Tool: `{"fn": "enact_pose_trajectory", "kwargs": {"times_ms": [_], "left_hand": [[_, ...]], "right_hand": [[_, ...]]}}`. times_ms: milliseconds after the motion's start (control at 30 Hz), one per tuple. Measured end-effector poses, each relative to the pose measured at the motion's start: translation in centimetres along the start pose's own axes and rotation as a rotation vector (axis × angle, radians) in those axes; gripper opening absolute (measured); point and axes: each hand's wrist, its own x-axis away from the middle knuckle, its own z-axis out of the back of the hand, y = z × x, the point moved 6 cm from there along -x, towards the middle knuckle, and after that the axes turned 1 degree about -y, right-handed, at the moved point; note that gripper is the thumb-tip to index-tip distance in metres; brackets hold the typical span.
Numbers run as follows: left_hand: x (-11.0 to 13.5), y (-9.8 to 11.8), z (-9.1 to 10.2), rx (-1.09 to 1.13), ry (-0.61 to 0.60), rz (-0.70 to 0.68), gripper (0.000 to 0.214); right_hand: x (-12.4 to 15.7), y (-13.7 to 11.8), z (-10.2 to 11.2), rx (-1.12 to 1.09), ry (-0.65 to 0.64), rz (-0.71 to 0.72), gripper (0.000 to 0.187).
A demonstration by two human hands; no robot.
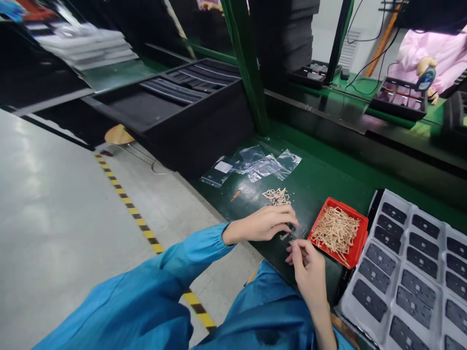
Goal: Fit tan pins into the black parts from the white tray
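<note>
Left hand [270,222]: while its wrist crosses the table edge, its thumb and fingers draw narrowly together at the small dark piece [291,236]; whether they grip it, I cannot tell.
Right hand [309,265]: thumb and forefinger pinch that piece from the near side, the other fingers curled beneath.
Small dark piece: between the two sets of fingertips, above the near part of the green table [315,177]; partly hidden, its shape unclear.
Tan strips [337,231]: heaped in the red box [359,244], just right of the right hand; a smaller pile [276,196], mixed with dark bits, lies just beyond the left hand.
Clear bags [259,165]: flat on the table, beyond the pile.
Pale tray [391,294]: black flat parts [421,261] in its compartments, beside the red box.
Co-worker [443,53]: pink-sleeved, holding a handheld device [426,78].
</note>
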Motion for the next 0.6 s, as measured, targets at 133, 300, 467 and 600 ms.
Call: {"fn": "enact_pose_trajectory", "kwargs": {"times_ms": [133,300,467,600], "left_hand": [[2.0,0.1,0.4,0.032,0.306,0.108,0.021],[3.5,-0.6,-2.6,0.201,0.443,0.196,0.01],[4.4,-3.8,-3.0,0.399,0.73,0.29,0.027],[6.2,-5.7,0.2,0.498,1.116,0.31,0.022]], "right_hand": [[0.1,-0.3,-0.4,0.013,0.05,0.006,0.029],[-0.3,-1.7,-1.3,0.076,0.109,0.077,0.025],[0.1,-3.7,-1.9,0.172,0.13,0.187,0.019],[1.7,-5.0,0.7,0.256,0.252,0.242,0.016]]}}
